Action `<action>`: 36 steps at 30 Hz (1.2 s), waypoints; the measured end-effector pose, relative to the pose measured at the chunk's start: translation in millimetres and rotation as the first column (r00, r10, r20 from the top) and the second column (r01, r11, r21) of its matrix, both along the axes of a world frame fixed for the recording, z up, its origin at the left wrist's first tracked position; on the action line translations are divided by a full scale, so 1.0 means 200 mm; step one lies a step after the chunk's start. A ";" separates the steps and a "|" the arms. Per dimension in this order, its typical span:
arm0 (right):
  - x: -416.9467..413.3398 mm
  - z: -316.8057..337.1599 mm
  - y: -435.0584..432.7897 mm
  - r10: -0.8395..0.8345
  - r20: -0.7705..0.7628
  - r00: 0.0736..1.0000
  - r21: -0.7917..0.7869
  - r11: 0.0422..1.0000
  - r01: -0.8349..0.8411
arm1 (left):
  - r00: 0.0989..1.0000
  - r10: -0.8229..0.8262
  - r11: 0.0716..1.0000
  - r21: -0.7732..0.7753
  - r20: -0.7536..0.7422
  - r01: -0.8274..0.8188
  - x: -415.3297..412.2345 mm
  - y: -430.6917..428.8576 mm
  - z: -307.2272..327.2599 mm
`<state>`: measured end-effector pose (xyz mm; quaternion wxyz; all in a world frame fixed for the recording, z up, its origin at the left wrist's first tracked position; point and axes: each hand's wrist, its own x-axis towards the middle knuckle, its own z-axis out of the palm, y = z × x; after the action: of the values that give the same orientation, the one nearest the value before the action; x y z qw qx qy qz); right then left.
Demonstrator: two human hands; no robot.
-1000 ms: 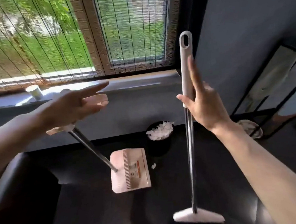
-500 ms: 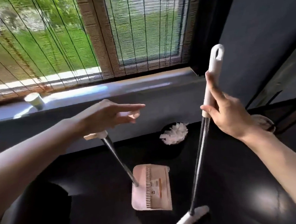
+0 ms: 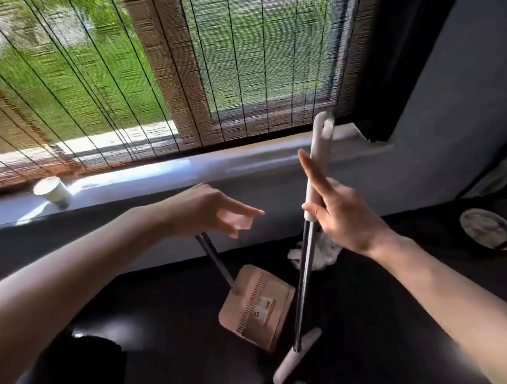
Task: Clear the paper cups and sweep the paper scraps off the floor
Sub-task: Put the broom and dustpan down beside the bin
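The right hand point(image 3: 342, 215) supports the white grip of the broom point(image 3: 304, 273) near its lower end, where the white sleeve meets the dark metal shaft. The fingers point(image 3: 312, 172) are extended and lie along the sleeve rather than curled around it; the thumb presses the near side, so the hold is loose and largely open. The shaft slopes down and slightly left to the white broom head point(image 3: 296, 356), which rests on the dark floor point(image 3: 171, 323). The left hand point(image 3: 208, 213) hovers palm down above the top of the dustpan handle point(image 3: 215, 259), fingers partly spread and index finger pointing right; whether it touches the handle cannot be told, since the hand hides the handle top. The dustpan point(image 3: 256, 307), pale pink with a comb edge and a label, lies flat on the floor just left of the broom shaft, its handle rising up and left toward the left hand. A dark bin holding white paper scraps point(image 3: 325, 254) stands against the wall behind the broom shaft, directly below the right hand and partly hidden by it. One paper cup point(image 3: 52, 191) stands on the windowsill point(image 3: 244, 165), well left of both hands. A round plate-like object point(image 3: 487, 228) sits at the right edge.
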<state>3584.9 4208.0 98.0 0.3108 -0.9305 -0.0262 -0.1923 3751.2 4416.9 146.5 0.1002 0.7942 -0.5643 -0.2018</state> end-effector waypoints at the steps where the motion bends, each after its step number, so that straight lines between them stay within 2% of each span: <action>1: 0.06 -0.03 -0.02 0.008 0.010 1.000 -0.015 1.000 -0.007 | 1.000 0.015 1.000 -0.006 0.007 -0.015 0.04 -0.03 -0.03; 9: 0.46 -0.39 -0.11 0.031 -0.051 0.998 0.051 0.998 -0.029 | 0.998 0.023 0.984 0.174 0.056 -0.033 0.38 -0.28 -0.30; 14: 0.72 -0.70 -0.15 -0.018 -0.119 0.993 0.046 0.999 0.024 | 0.997 0.069 0.966 0.249 -0.018 -0.063 0.65 -0.42 -0.55; 19: 0.97 -0.90 -0.21 -0.076 -0.128 0.989 0.081 0.993 0.087 | 0.963 0.082 0.979 0.202 -0.258 -0.029 0.79 -0.52 -0.84; 23: 1.12 -1.00 -0.26 -0.108 -0.177 0.978 0.089 0.988 0.125 | 0.909 0.109 0.990 0.130 -0.401 -0.061 0.88 -0.56 -0.94; 29: 1.27 -1.10 -0.29 -0.079 -0.130 0.988 0.062 0.994 0.088 | 0.917 0.107 0.982 0.184 -0.385 -0.037 1.06 -0.58 -0.98; 33: 1.28 -1.09 -0.30 -0.027 -0.136 0.990 0.063 0.997 0.036 | 0.912 0.095 0.978 0.207 -0.398 -0.011 1.19 -0.58 -0.89; 36: 1.29 -1.08 -0.29 -0.001 -0.119 0.993 0.091 0.996 0.012 | 0.954 0.003 0.970 0.235 -0.300 0.071 1.24 -0.61 -0.82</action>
<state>3842.6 4149.3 -118.1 0.3534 -0.9251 0.0044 -0.1386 3999.7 4295.1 -17.6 0.0828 0.7510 -0.5275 -0.3884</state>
